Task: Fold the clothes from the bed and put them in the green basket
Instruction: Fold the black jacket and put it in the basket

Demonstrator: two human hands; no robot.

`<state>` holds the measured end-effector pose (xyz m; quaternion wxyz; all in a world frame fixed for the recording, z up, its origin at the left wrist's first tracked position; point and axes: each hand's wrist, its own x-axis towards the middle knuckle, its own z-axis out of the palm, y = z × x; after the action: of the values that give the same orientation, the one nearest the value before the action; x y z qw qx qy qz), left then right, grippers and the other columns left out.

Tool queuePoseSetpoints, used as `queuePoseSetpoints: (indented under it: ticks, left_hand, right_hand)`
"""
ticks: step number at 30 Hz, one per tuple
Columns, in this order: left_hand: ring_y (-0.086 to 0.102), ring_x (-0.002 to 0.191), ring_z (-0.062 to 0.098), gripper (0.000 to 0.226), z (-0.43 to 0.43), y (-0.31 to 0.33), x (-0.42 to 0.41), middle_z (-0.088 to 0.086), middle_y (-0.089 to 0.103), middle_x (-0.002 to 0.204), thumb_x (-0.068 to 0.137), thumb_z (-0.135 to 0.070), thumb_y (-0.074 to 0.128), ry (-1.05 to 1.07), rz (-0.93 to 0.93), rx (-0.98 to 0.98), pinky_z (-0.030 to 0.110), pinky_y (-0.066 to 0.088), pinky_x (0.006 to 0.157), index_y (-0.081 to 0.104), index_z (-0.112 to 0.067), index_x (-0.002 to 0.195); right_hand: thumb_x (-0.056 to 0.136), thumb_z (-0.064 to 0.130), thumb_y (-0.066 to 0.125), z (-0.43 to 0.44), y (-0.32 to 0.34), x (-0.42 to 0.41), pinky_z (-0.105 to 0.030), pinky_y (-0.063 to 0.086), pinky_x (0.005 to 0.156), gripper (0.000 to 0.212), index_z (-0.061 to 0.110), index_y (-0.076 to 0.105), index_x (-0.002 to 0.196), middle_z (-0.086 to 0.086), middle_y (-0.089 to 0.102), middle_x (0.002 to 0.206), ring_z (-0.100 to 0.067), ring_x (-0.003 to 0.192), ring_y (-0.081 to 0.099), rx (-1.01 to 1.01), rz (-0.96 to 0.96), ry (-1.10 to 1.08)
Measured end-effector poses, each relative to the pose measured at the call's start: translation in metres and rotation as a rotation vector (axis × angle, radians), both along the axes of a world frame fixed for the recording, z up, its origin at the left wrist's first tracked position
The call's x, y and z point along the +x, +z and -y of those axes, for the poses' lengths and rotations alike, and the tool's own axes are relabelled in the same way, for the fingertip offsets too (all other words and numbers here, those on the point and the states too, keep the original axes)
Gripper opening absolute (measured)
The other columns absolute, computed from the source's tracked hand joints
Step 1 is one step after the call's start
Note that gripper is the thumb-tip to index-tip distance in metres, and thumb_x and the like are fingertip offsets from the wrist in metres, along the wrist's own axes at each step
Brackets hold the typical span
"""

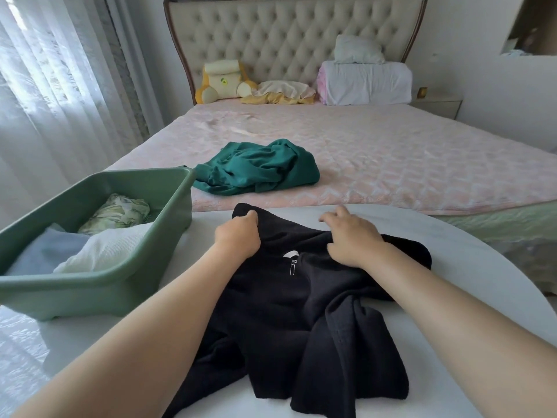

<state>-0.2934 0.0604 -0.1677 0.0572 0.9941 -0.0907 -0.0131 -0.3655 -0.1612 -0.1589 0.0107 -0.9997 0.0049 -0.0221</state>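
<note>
A black garment (301,312) is spread, rumpled, over a white table (422,342) at the near edge of the bed (391,164). Both bare forearms are stretched forward over it from the near side, converging toward its far edge.

The left hand (238,236) is seen knuckles up, its fingers curled down and closed round the garment's far left corner, so that a bunch of black cloth is gripped. The right hand (351,239) is laid palm down on the far right part of the garment. Its fingers (333,217) are stretched loosely forward past the cloth's edge, slightly apart, while the thumb is pressed against the fabric. No pinch is shown there; whether cloth is caught under the palm cannot be told.

A small white label and a zip pull are visible between the 2 hands.

The green basket (90,294) is set on the table's left side, just beside the left forearm. 3 folded pieces are held in it: a floral one (116,212) at the far end, a white one (105,251) and a blue-grey one (54,251) nearer.

A teal garment (259,168) is left crumpled on the pink bedcover, beyond the table and right of the basket's far corner.
</note>
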Motion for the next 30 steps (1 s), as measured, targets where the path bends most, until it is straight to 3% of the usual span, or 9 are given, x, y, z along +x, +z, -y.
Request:
queuePoseSetpoints:
  ticks: [2,5,10,15,18,20,23,27,30]
  left_hand:
    - [0.066,0.086,0.027,0.059,0.000,0.003,0.007,0.004,0.065,0.116,0.093,-0.015,0.045,-0.014,-0.092,0.077,0.036,0.053,0.076,0.031,-0.031,0.148]
    - [0.074,0.078,0.021,0.038,-0.001,0.004,0.013,0.000,0.075,0.095,0.092,-0.012,0.052,0.009,-0.211,0.113,0.030,0.055,0.074,0.058,-0.022,0.128]
    - [0.071,0.054,0.018,0.015,-0.001,0.018,0.028,-0.005,0.074,0.066,0.096,-0.011,0.045,0.041,-0.292,-0.040,0.028,0.052,0.063,0.059,-0.009,0.099]
    - [0.063,0.082,0.025,0.019,0.016,0.046,0.064,0.005,0.066,0.096,0.100,-0.027,0.044,-0.001,0.144,-0.602,0.039,0.051,0.067,0.051,-0.012,0.109]
    - [0.059,0.115,0.022,0.054,0.036,0.048,0.065,0.005,0.053,0.138,0.102,-0.018,0.044,-0.172,-0.037,-0.930,0.039,0.053,0.091,0.023,-0.034,0.149]
    - [0.059,0.116,0.021,0.069,0.038,0.039,0.060,0.003,0.048,0.144,0.100,-0.010,0.042,-0.185,-0.091,-0.849,0.034,0.053,0.088,0.010,-0.041,0.154]
    - [0.057,0.107,0.022,0.052,0.026,0.021,0.050,0.000,0.056,0.124,0.093,-0.002,0.040,-0.154,0.057,-0.511,0.031,0.046,0.083,0.038,-0.023,0.141]
    - [0.058,0.096,0.024,0.019,0.009,-0.001,0.023,-0.004,0.057,0.092,0.084,-0.006,0.047,-0.200,-0.023,-0.318,0.028,0.042,0.075,0.057,-0.020,0.091]
    - [0.053,0.117,0.024,0.022,0.009,0.000,-0.002,0.001,0.056,0.117,0.087,-0.034,0.058,-0.237,-0.207,-0.099,0.033,0.044,0.097,0.065,-0.023,0.105]
  right_hand:
    - [0.094,0.025,0.053,-0.013,-0.003,0.010,-0.040,0.046,0.096,0.066,0.027,0.028,0.155,-0.002,0.033,0.155,-0.030,0.129,0.050,0.180,-0.037,0.082]
    - [0.099,0.038,0.051,-0.029,-0.012,0.024,-0.041,0.042,0.102,0.063,0.025,0.028,0.156,-0.003,0.044,0.153,-0.028,0.135,0.047,0.172,-0.082,0.103]
    - [0.097,0.040,0.057,-0.030,-0.013,0.045,-0.032,0.042,0.073,0.022,0.021,0.067,0.101,-0.001,0.066,0.107,-0.026,0.100,0.061,0.149,0.000,0.008]
    - [0.096,0.029,0.059,-0.013,0.006,0.068,-0.030,0.048,0.063,0.017,0.015,0.067,0.090,-0.003,0.067,0.083,-0.025,0.073,0.067,0.702,0.329,-0.200]
    - [0.099,0.024,0.052,0.001,0.003,0.077,-0.034,0.056,0.079,0.023,0.017,0.063,0.119,-0.003,0.072,0.099,-0.021,0.085,0.072,0.880,0.325,-0.234]
    - [0.099,0.020,0.053,0.011,-0.004,0.076,-0.038,0.049,0.097,0.046,0.017,0.043,0.144,-0.006,0.060,0.134,-0.026,0.119,0.060,0.823,0.167,-0.174]
    - [0.097,0.017,0.055,0.018,-0.014,0.069,-0.035,0.042,0.104,0.063,0.023,0.031,0.155,-0.007,0.047,0.150,-0.029,0.132,0.049,0.621,-0.056,-0.087]
    - [0.086,0.019,0.060,0.010,-0.018,0.065,-0.036,0.040,0.105,0.045,0.031,0.059,0.129,-0.001,0.052,0.129,-0.025,0.127,0.044,0.335,-0.019,0.045]
    - [0.080,0.019,0.064,-0.002,-0.010,0.057,-0.031,0.045,0.088,0.027,0.033,0.066,0.104,0.010,0.052,0.100,-0.017,0.106,0.053,0.342,-0.037,0.114]
